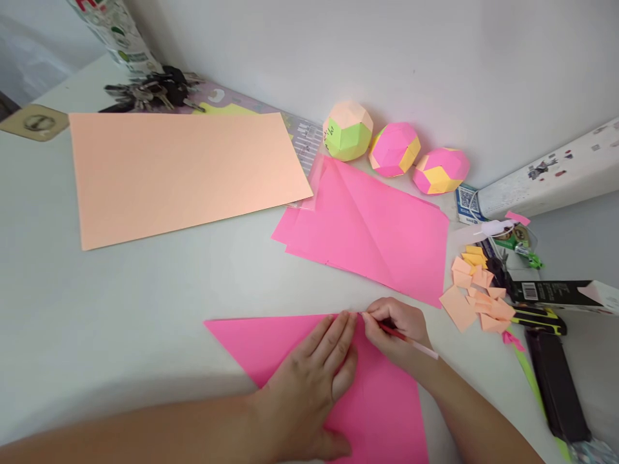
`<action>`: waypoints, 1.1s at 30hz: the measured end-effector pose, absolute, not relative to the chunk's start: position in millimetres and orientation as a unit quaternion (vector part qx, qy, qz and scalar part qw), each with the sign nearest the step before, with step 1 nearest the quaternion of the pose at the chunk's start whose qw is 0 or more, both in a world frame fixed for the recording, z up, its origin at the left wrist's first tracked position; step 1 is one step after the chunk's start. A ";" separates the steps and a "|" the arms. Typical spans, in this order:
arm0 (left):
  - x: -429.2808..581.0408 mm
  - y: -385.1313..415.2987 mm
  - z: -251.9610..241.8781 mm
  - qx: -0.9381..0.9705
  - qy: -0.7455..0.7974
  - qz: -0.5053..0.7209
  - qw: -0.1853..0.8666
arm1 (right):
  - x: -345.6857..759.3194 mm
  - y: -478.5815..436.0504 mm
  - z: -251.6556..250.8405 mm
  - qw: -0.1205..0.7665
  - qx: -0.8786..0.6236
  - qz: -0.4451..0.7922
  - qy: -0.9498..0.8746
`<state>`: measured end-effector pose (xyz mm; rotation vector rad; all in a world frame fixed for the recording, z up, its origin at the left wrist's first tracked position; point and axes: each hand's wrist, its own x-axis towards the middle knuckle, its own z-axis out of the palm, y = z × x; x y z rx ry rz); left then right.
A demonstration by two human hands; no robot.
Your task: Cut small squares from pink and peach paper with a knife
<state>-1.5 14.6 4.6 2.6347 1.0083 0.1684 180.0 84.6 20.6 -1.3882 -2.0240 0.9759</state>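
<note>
Pink paper sheet (387, 412) lies on the white table (193, 277), near side, in front of other pink sheets (387, 225). L. hand (312, 380): flat, fingers extended, pressing sheet near its far edge, gripping nothing. R. hand (409, 322): pinches red pencil (395, 333) w/ tip at same edge, just beside L. hand. Step in hand, judging from where I stand: prob. marking a pt. on that edge. Next move calls for steady L. pressure, sheet flat, pencil tip on edge.
</note>
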 end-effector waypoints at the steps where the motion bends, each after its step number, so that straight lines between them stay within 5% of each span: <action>1: -1.4 14.5 4.4 0.921 0.353 0.062 0.154 | 179.9 84.5 20.6 0.247 -0.508 0.359 -0.743; 33: -0.8 13.1 2.3 0.920 0.359 0.071 0.141 | 179.2 87.1 24.4 0.254 -0.486 0.360 -0.754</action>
